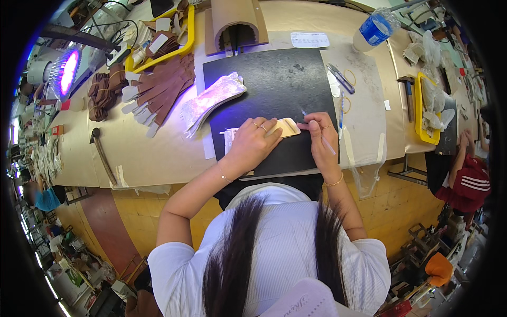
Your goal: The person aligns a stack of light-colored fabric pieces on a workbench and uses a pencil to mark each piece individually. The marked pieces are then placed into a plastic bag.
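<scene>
On the black work mat [264, 71], my left hand [252, 141] presses its fingers on a pale yellow, round-ended flat piece [288, 128], perhaps leather. The rest of that piece is hidden under the hand; a whitish end [229, 138] shows at its left. My right hand [320, 141], beside the round end, grips a slim, pale, pen-like tool [329, 146] slanting between its fingers. One fingertip of this hand is at the edge of the piece. A stack of pale strips [215, 100], lit purple, lies beyond my left hand.
Brown strips [168, 90] fan out at left near a yellow basket [189, 45], a purple-lit lamp [67, 74] and a hammer [103, 156]. A curved brown stand [237, 16] is at the back. Right: a cutter [342, 79], blue pen [341, 113] and water bottle [374, 30].
</scene>
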`<state>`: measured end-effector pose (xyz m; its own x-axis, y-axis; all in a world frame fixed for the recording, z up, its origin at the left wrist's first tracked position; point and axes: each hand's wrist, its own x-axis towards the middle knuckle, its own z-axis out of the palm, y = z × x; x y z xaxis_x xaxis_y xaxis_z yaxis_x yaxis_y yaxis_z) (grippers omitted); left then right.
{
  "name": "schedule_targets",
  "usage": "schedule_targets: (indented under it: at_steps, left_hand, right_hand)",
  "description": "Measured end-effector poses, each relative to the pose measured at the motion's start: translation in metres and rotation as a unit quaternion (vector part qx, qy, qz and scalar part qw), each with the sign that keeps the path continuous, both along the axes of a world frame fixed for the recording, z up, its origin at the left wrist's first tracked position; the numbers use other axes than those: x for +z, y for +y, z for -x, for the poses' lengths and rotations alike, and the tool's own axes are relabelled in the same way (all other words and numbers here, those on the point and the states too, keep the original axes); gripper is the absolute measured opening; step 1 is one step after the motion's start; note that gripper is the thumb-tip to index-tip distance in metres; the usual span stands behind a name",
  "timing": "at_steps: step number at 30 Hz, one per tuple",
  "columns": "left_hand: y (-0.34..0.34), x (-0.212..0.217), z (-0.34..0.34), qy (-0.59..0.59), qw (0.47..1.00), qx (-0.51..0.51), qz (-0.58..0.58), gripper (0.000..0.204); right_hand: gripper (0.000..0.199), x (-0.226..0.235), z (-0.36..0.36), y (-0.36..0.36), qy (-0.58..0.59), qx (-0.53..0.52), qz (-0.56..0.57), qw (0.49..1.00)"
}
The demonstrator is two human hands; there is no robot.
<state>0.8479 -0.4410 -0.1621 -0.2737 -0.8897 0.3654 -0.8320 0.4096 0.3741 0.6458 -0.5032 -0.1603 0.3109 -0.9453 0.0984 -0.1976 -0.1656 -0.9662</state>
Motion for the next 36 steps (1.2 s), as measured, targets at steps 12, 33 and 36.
schedule_targets:
  at_steps: [12, 33, 36]
  left_hand:
    - [0.002, -0.006, 0.004, -0.016, 1.000, 0.007, 0.016, 0.023]
    - [0.001, -0.003, 0.001, 0.043, 0.998, -0.007, 0.053, 0.022]
    - [0.003, 0.000, 0.000, 0.100, 0.995, 0.007, 0.005, 0.022]
  right_hand:
    - [0.013, 0.014, -0.002, -0.011, 0.160, 0.095, 0.233, 0.954]
    - [0.032, 0.010, 0.012, -0.006, 0.108, 0.023, 0.197, 0.974]
    - [0.030, 0.016, 0.007, -0.004, 0.055, 0.001, 0.141, 0.989]
